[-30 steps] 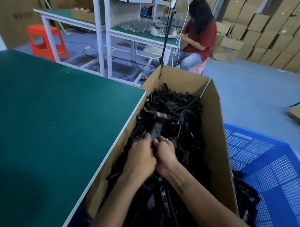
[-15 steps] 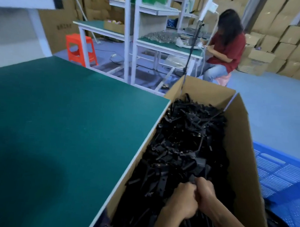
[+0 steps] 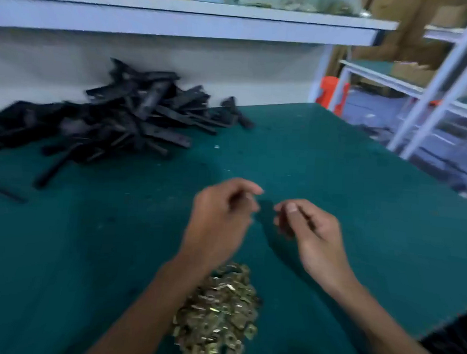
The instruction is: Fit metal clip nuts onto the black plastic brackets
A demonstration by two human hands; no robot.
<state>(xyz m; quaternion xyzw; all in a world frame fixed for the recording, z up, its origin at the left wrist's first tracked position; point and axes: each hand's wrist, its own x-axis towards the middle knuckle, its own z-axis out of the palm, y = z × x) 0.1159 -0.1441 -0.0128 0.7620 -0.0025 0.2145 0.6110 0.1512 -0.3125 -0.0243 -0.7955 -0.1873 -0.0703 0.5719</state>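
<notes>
A heap of black plastic brackets [image 3: 128, 112] lies at the back left of the green table [image 3: 320, 153], against a white panel. A pile of brass-coloured metal clip nuts [image 3: 219, 314] sits near the front edge, partly hidden by my left forearm. My left hand [image 3: 217, 224] and my right hand [image 3: 312, 232] hover side by side above the table's middle, a small gap between them. Their fingers are loosely curled and I see nothing in either. The picture is motion-blurred.
A white shelf [image 3: 179, 18] overhangs the back of the table. To the right stand white rack frames [image 3: 436, 86] and an orange stool [image 3: 329, 92]. Black parts [image 3: 454, 340] show past the table's front right edge. A stray bracket [image 3: 7, 192] lies at far left.
The view has swung left from the cardboard box of brackets to the table. Both hands left the box, let go of the bracket they gripped, and now hover over the table with nothing in them.
</notes>
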